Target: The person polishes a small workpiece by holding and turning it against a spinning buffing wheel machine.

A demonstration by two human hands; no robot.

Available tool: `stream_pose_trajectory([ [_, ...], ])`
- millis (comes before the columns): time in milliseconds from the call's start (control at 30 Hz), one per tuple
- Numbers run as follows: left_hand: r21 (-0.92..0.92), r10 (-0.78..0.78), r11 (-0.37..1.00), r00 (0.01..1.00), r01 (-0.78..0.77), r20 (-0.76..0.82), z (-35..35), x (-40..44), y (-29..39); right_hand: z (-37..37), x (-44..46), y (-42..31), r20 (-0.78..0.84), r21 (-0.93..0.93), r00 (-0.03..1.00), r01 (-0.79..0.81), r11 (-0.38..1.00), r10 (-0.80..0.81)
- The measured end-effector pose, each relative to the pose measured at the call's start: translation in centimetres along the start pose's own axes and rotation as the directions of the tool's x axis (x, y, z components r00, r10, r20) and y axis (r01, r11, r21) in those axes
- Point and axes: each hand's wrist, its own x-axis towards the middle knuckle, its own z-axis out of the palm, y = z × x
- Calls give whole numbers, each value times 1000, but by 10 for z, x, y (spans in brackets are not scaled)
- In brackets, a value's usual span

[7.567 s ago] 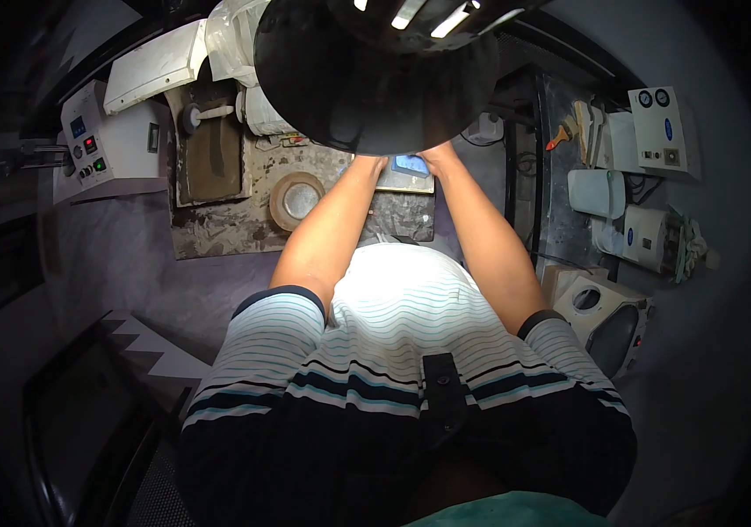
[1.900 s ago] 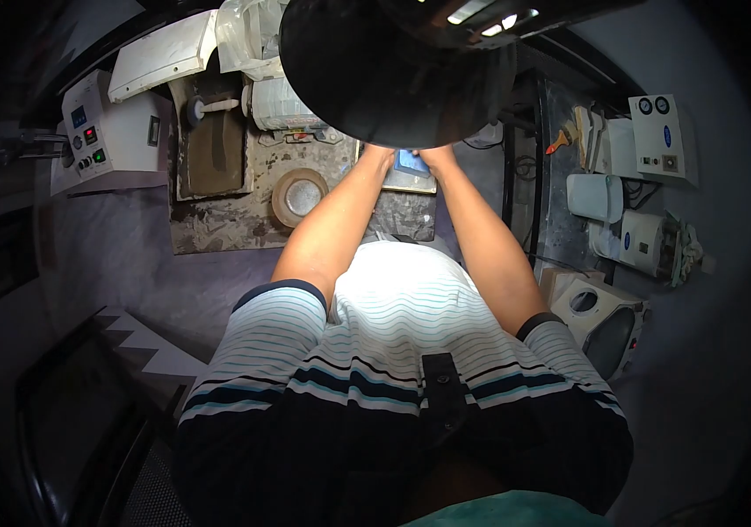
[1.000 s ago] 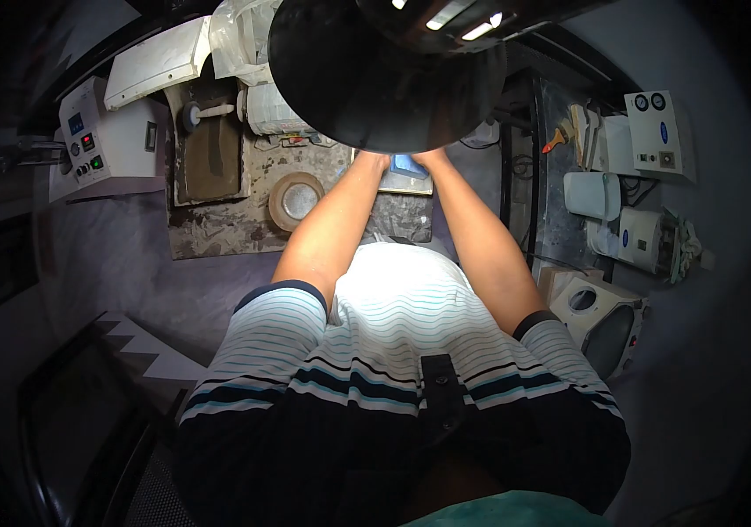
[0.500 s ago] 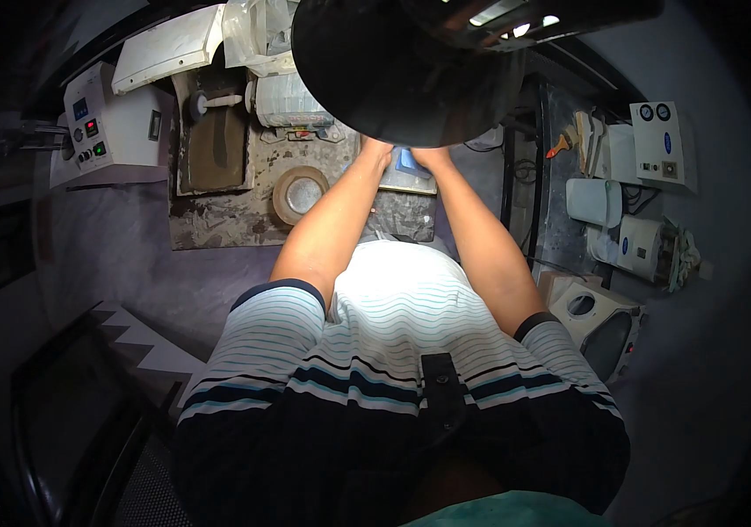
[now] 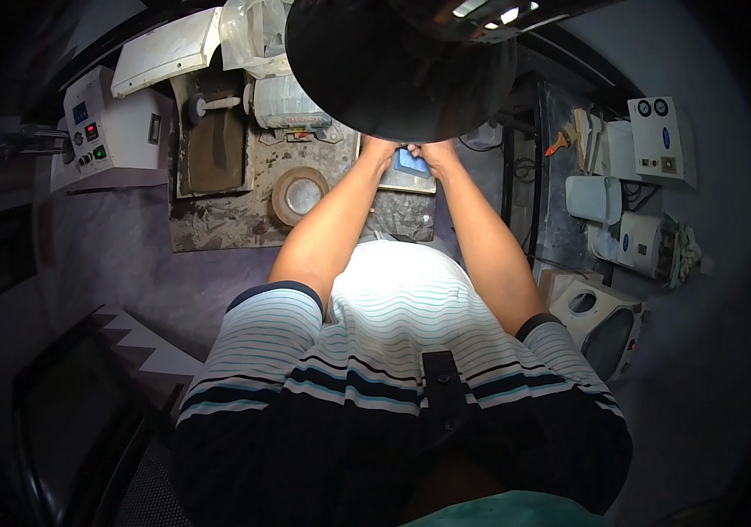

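Centrally, the blue slab-like piece lies between the two hands, above a pale, shallow rectangular tray at the near right part of the table. Slab: smooth-looking, angular edge; upper part hidden under a lamp shade, which is black, broad and rounded, with bright slots near its top.

Left hand: beside the slab's left edge, largely covered by the shade; finger spread and grip cannot be told. Right hand: fingers bent inward at the slab's upper right, close to or touching it; whether they are closed on it cannot be told.

Table surface: grey, mottled, crusted with dried-looking residue. To the left of the left forearm, a round bowl, brown wall, paler grey interior. Farther left, a rectangular basin with flat brown contents; a pale-handled tool with a disc-shaped head lies across its upper right side. Beside it, a translucent ribbed drum, cylindrical, on its side; above that, a crumpled clear plastic bag.

Right-hand surface: a flat brush with orange-red handle, and a milky plastic tub with rounded corners.
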Motion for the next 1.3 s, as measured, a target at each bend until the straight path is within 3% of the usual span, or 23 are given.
stream_pose_trajectory([
  [67, -39, 39, 998, 995, -43, -92, -14, 24, -23, -1, 0, 5, 4, 44, 1000, -7, 999, 7],
  [400, -55, 69, 996, 991, -76, -118, -17, 34, -30, -1, 1, 5, 12, 187, 996, -91, 978, 91],
  [467, -1, 32, 999, 998, -32, -48, -19, 28, -27, 0, -1, 3, 8, 237, 994, -104, 966, 105],
  [667, 3, -37, 999, 997, 38, -71, -13, 27, -17, 2, 2, 4, -1, 262, 995, -95, 960, 99],
  [867, -62, -74, 995, 997, 75, 19, -5, 10, 1, 7, 6, 0, -33, 186, 996, -71, 980, 79],
  [933, -81, -52, 995, 998, 55, 38, -11, 18, -6, 11, 4, -7, -57, 2, 998, -34, 999, 34],
  [967, -100, -31, 994, 998, 36, 58, -14, 22, -10, 12, 3, -11, -58, 2, 998, -34, 999, 34],
  [1033, -129, -15, 991, 999, 22, 52, -15, 30, -13, 14, 4, -15, -87, -183, 996, -14, 983, -2],
  [1167, -167, 7, 986, 1000, -4, 18, -23, 44, -21, 10, 27, 4, -111, -275, 994, -8, 961, -24],
  [1300, -168, 32, 985, 999, -35, -20, -35, 59, -33, 35, -9, -46, -119, -347, 990, 29, 937, -74],
])
